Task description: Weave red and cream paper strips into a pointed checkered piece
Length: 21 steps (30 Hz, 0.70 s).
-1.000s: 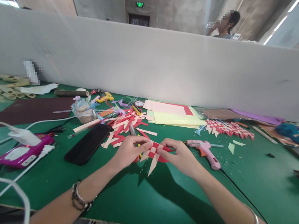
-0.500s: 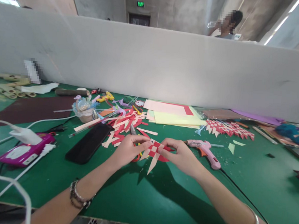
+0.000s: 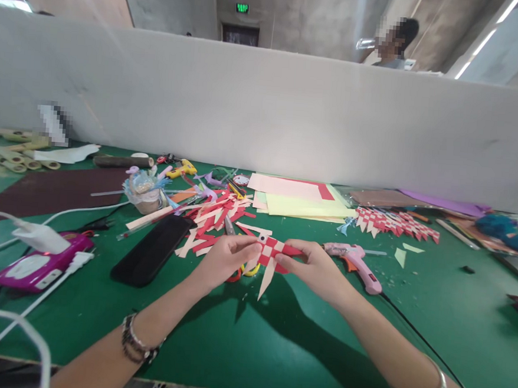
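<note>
A red and pale-pink woven paper fish point(image 3: 271, 251) with an eye dot at its upper left is held between my two hands above the table. My left hand point(image 3: 227, 258) pinches its left side with thumb and fingers. On the right, my right hand point(image 3: 313, 267) grips the other edge by the red strips. A long pale strip points down from the piece. Behind my left hand lie scissors point(image 3: 234, 275) with red and yellow handles, partly hidden. Several similar woven paper pieces point(image 3: 394, 223) lie in a row at the right.
A pink glue gun point(image 3: 360, 265) lies right of my right hand, its cord trailing forward. Cut paper strips point(image 3: 215, 217), a black phone point(image 3: 153, 248) and a purple power strip point(image 3: 43, 262) are on the left. Paper sheets point(image 3: 306, 206) lie by the white partition point(image 3: 265, 111). A person point(image 3: 396, 44) is beyond it.
The woven paper fish has been tilted to face me more, so its eye dot and checks show more fully. Both hands keep their hold in nearly the same place.
</note>
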Available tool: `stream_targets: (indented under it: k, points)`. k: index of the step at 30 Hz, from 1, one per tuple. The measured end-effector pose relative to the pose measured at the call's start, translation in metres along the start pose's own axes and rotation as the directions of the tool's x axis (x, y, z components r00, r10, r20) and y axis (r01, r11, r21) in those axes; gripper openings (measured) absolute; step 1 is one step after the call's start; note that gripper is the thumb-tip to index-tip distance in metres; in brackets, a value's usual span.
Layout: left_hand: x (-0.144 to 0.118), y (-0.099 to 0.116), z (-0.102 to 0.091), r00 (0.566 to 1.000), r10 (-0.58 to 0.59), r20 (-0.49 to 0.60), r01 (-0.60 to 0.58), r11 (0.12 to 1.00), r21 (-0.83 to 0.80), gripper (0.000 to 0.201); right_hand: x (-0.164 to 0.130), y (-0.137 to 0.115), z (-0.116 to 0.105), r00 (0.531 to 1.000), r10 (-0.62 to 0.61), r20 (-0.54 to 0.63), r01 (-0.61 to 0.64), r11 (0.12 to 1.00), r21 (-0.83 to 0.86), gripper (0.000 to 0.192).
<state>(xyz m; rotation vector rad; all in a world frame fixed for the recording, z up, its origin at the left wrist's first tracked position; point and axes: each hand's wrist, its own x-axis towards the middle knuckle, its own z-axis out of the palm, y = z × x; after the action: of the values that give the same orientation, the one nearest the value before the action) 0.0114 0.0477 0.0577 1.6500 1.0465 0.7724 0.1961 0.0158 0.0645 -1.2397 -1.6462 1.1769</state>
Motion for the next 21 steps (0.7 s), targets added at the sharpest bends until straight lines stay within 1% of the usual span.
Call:
stream_targets:
  k: [2, 3, 7, 10, 15, 19, 21]
  points:
    - [-0.002, 0.002, 0.003, 0.997, -0.005, 0.079, 0.004, 1.000, 0.016, 0.039, 0.001, 0.001, 0.000, 1.000, 0.008, -0.007, -0.007, 1.000, 0.010, 0.029]
    - [-0.002, 0.002, 0.004, 0.995, -0.008, 0.099, 0.005, 0.999, 0.032, 0.039, 0.002, 0.001, 0.000, 1.000, 0.010, -0.008, -0.010, 1.000, 0.009, 0.030]
    - [-0.002, -0.002, 0.008, 0.996, -0.024, 0.085, 0.016, 0.995, 0.099, 0.044, 0.003, 0.000, 0.000, 0.999, 0.040, -0.007, -0.040, 0.999, 0.028, 0.037]
    - [0.000, -0.005, 0.009, 0.997, -0.033, 0.075, 0.025, 0.994, 0.106, 0.046, 0.004, 0.001, -0.001, 0.999, 0.027, -0.030, -0.026, 0.999, 0.030, 0.034]
    - [0.002, -0.006, 0.009, 0.994, -0.036, 0.104, 0.030, 0.998, 0.063, 0.045, 0.003, 0.003, -0.007, 0.996, -0.058, -0.068, 0.050, 0.992, -0.115, 0.025]
    - [0.005, -0.008, 0.012, 0.993, -0.031, 0.113, 0.026, 0.999, 0.044, 0.047, 0.000, 0.003, -0.015, 0.996, -0.082, -0.045, 0.069, 0.969, -0.239, 0.028]
    - [0.005, -0.009, 0.013, 0.990, -0.045, 0.137, 0.042, 0.999, 0.025, 0.042, -0.001, 0.005, -0.019, 0.996, -0.084, -0.021, 0.075, 0.959, -0.275, 0.030]
